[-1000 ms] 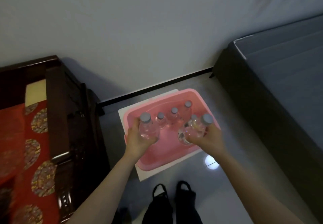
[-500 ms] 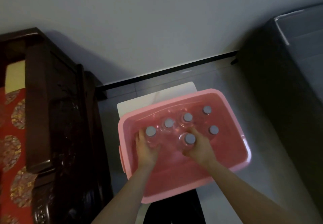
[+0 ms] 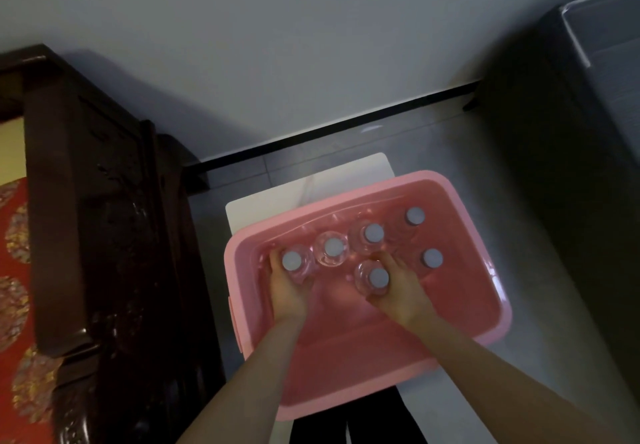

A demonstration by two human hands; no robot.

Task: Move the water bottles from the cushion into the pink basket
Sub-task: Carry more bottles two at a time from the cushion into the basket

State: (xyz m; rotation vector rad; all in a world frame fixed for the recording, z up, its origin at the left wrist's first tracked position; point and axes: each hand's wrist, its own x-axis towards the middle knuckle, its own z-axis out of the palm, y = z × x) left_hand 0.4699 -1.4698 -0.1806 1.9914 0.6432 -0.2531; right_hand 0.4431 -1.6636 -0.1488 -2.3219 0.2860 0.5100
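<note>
Pink rectangular plastic basket (image 3: 460, 197) on a white board, holding six clear grey-capped plastic water bottles (image 3: 372, 234), all upright toward its far and left walls. Left hand (image 3: 287, 291) wrapped around the bottle (image 3: 294, 263) by the left wall; right hand (image 3: 398, 287) gripping the mid-basket bottle (image 3: 375, 279). Likely risk: knocking closely packed neighbours over when letting go.

We are seeing smooth, slightly glossy plastic in the pink basket (image 3: 491, 291), clear glossy plastic in the water bottles (image 3: 332, 253) with matt grey caps (image 3: 373, 234), dark polished carved wood in the furniture (image 3: 104, 221), and red brocade cloth (image 3: 14, 270).
</note>
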